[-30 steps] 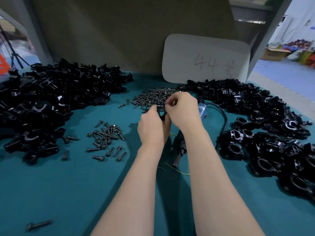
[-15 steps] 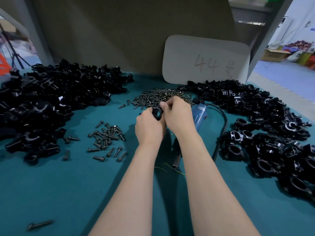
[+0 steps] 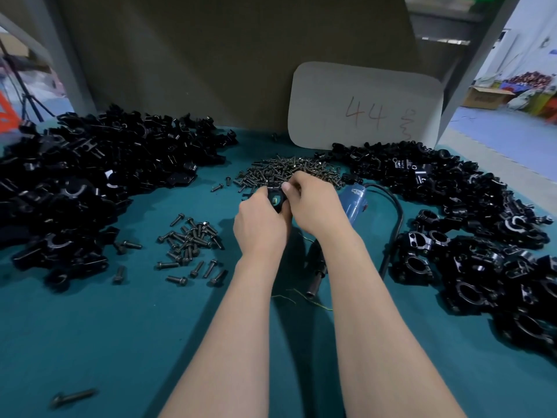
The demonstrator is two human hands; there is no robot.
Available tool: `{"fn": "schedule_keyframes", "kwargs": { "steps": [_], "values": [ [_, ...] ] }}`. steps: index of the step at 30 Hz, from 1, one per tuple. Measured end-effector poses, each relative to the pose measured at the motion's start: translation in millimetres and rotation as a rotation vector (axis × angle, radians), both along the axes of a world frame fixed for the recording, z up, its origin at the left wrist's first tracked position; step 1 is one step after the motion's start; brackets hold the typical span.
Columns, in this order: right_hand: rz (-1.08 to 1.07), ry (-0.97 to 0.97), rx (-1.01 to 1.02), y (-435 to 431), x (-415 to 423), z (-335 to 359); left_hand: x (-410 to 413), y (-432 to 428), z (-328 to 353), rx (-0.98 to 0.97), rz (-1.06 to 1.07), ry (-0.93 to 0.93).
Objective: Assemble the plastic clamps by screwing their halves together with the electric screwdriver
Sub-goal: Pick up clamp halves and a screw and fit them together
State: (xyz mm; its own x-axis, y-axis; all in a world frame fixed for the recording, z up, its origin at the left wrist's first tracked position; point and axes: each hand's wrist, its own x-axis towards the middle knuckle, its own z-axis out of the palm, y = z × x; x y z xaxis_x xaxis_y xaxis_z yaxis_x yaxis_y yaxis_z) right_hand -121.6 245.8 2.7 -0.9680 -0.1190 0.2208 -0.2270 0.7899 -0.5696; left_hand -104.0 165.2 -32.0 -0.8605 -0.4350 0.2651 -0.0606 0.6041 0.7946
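While your left hand (image 3: pixel 259 227) and right hand (image 3: pixel 316 209) both pinch the clamp (image 3: pixel 275 201) above the middle of the desk (image 3: pixel 105 342), its 2 halves could slip out of line, since the electric screwdriver (image 3: pixel 354 203) lies idle beside them. Compared with 0.5 s ago, both hands sit closer to the near edge, away from the screw pile (image 3: pixel 289 171).

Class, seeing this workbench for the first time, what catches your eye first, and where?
At the centre, the left hand and right hand grip one black clamp together. Big heaps of black clamp parts flank them: the left heap and the right heap. A white card marked 44 leans at the back.
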Motion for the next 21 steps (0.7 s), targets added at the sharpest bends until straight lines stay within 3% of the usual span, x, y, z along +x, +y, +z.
{"fn": "schedule_keyframes", "kwargs": {
  "steps": [3, 5, 8, 11, 16, 21],
  "values": [
    [-0.031, 0.025, -0.113, 0, -3, 0, 0, -5, -1, 0.192, -0.006, 0.020],
    [-0.135, 0.040, -0.150, 3, -9, 0, 0, -9, 0, 0.521, -0.007, 0.056],
    [-0.207, -0.125, 0.092, -1, -19, -3, -3, -16, 4, 1.124, -0.086, 0.086],
    [-0.199, -0.265, 0.297, -11, -20, -12, -4, -22, 5, 1.505, -0.178, 0.081],
    [-0.269, -0.276, 0.262, -14, -24, -17, -3, -28, 7, 1.775, -0.295, 0.042],
    [-0.252, -0.255, 0.305, -16, -25, -20, 0, -28, 8, 1.839, -0.440, 0.007]
  ]
}}
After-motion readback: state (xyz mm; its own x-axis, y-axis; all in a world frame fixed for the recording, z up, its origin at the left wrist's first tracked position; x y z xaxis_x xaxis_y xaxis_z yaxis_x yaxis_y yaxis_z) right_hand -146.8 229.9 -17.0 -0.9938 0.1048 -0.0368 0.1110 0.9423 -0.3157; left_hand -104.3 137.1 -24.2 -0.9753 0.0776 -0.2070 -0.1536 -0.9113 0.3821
